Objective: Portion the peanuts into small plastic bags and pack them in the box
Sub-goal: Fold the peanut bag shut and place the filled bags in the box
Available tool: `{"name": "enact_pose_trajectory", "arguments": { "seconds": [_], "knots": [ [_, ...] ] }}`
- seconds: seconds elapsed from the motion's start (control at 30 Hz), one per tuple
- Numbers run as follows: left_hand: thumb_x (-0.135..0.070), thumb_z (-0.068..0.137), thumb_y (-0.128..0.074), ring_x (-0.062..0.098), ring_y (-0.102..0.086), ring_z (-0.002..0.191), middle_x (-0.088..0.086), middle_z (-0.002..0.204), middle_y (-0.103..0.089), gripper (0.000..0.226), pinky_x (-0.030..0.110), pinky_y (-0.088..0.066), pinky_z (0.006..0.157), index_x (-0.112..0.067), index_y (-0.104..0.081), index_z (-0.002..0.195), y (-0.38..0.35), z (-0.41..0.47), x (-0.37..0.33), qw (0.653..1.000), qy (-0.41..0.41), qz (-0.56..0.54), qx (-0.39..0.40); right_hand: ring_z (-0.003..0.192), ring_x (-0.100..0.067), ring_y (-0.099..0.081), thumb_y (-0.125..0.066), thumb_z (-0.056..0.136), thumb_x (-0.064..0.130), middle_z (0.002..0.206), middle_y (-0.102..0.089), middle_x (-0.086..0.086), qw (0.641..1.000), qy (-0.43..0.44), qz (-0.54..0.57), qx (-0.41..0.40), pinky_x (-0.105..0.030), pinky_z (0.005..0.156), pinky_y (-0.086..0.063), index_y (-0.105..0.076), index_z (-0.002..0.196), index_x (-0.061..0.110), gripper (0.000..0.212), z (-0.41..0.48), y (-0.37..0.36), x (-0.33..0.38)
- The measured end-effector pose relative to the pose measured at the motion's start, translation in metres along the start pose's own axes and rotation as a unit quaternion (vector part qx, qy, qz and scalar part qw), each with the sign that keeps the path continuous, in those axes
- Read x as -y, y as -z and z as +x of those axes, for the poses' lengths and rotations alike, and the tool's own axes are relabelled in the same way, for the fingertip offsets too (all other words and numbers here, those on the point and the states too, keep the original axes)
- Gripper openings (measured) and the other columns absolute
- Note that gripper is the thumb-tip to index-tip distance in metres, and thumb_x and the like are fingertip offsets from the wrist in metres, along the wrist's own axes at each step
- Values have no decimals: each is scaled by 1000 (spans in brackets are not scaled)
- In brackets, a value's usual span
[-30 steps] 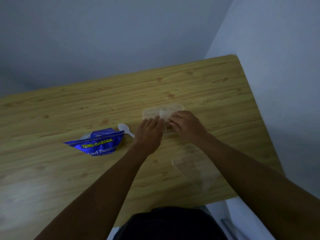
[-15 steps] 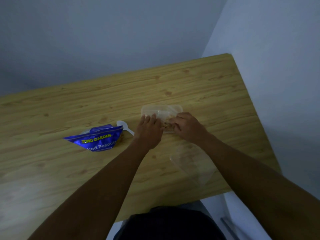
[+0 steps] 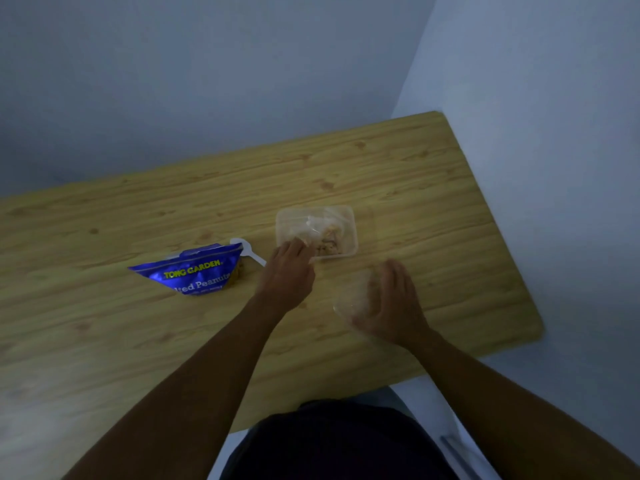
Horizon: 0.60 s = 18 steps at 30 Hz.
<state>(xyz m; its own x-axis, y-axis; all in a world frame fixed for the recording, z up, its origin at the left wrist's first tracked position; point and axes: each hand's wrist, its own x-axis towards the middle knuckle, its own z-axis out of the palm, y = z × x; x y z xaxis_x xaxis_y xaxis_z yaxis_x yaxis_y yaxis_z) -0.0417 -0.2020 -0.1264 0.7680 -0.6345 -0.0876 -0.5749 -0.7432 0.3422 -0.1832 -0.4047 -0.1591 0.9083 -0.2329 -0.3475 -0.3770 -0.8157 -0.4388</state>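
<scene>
The left hand [image 3: 289, 268], fingers loosely curled, touches the clear rectangular plastic box [image 3: 348, 237] holding bagged peanuts mid-table [image 3: 104, 323]; the right hand [image 3: 388, 303] lies spread open on the clear plastic lid [image 3: 346, 299] toward the near edge.

Left hand [image 3: 289, 268] at box [image 3: 348, 233]; right hand [image 3: 389, 303] on lid [image 3: 344, 299].

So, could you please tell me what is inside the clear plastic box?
The clear plastic box holds small plastic bags of peanuts. The left hand covers its near-left corner, so the bags cannot be counted.

One head-worn view (wide-angle) looks steeply down over the table [image 3: 138, 341].
</scene>
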Motion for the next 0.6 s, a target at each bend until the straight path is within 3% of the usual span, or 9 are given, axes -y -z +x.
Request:
{"name": "enact_pose_trajectory", "arguments": {
  "seconds": [0.1,0.23,0.37,0.47,0.6],
  "knots": [
    [-13,83,-63,28,-57,99,8,103,-59,22,41,-48,82,-12,-66,105,-8,-19,-5,999,-22,-19,-18,153,-37,-11,-64,53,88,165,-11,-21,998,21,-58,17,-53,123,-18,-7,159,13,142,-11,-10,-4],
    [-15,85,-60,26,-57,94,4,98,-58,20,41,-48,80,-14,-66,104,-21,-42,-17,999,-8,-47,0,133,-40,-43,-63,61,81,147,-43,-21,993,61,-97,-36,-51,110,-38,-33,153,7,122,-23,-14,-6],
    [-13,89,-57,26,-59,95,6,103,-58,21,42,-50,85,-11,-64,109,-28,-56,-12,988,83,-126,-15,112,-39,-54,-66,60,75,127,-56,-22,989,74,-108,-74,-47,98,-43,-48,144,1,114,-22,-16,-3],
    [-10,92,-54,26,-58,105,10,115,-56,30,39,-49,91,-8,-57,122,-24,-58,-9,955,197,-220,-24,110,-36,-51,-68,49,72,125,-53,-16,989,71,-105,-70,-44,96,-43,-42,147,6,121,-19,-10,2],
    [-10,95,-49,33,-47,128,20,137,-47,46,40,-43,101,-2,-40,140,-14,-51,-4,930,262,-257,-15,115,-36,-48,-71,48,73,130,-50,-17,992,40,-104,-54,-46,98,-44,-36,150,10,124,-10,2,-1]
  ]
}}
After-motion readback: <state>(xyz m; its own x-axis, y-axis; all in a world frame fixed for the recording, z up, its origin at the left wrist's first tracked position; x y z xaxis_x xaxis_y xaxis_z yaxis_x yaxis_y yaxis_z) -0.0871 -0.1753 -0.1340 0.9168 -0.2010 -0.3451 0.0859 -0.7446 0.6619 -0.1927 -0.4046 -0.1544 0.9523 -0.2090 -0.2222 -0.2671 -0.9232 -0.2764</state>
